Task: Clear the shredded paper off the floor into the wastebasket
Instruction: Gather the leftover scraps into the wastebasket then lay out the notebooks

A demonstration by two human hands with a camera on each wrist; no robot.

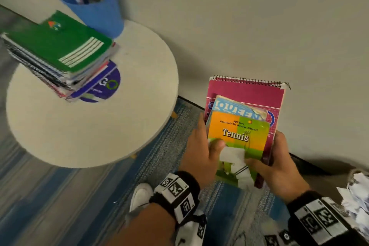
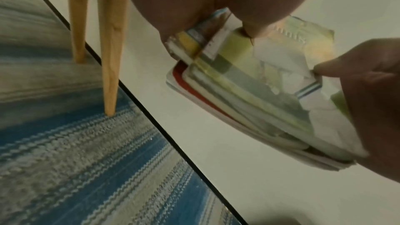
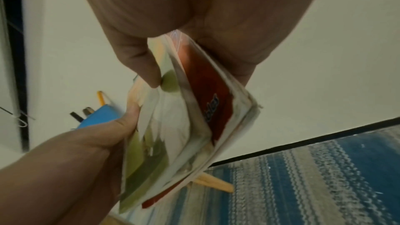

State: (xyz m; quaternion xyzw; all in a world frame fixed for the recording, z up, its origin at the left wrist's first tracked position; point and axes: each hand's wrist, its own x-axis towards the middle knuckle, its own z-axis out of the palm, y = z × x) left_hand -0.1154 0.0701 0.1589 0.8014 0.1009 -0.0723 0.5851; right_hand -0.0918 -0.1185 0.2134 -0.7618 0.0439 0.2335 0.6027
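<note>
Both hands gripped books: your left hand (image 1: 201, 152) and right hand (image 1: 279, 168) clamped the stack (image 1: 239, 136). Shredded paper (image 1: 357, 201) sat at 4 o'clock — light, soft, prob. scoop underneath.

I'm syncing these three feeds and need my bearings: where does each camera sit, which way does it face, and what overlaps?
Head: on the head, looking down at both hands, left hand and right hand, holding a stack of books beside a round table; a shoe shows.
Left wrist: looks along the left palm at the books, the right hand, table legs.
Right wrist: looks along the right hand toward the left hand, blue cup.
Shared: books, striped rug.
</note>
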